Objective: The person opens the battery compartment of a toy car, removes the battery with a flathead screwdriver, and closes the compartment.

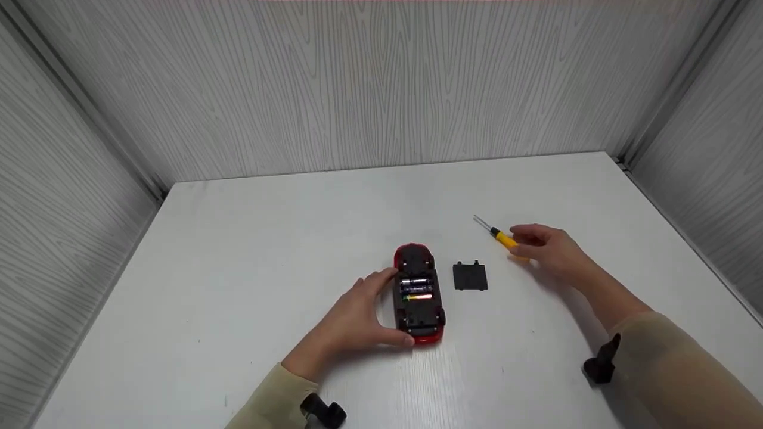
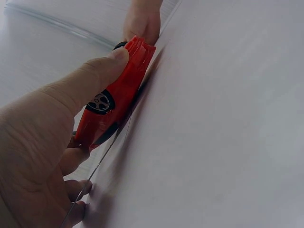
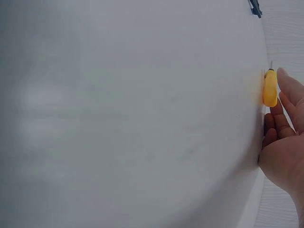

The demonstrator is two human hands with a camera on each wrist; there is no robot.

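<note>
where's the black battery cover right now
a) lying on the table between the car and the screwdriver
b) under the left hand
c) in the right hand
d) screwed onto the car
a: in the head view the black battery cover lies flat on the table, apart from the upturned red toy car with its batteries exposed, and short of the yellow screwdriver by the right hand.
</note>
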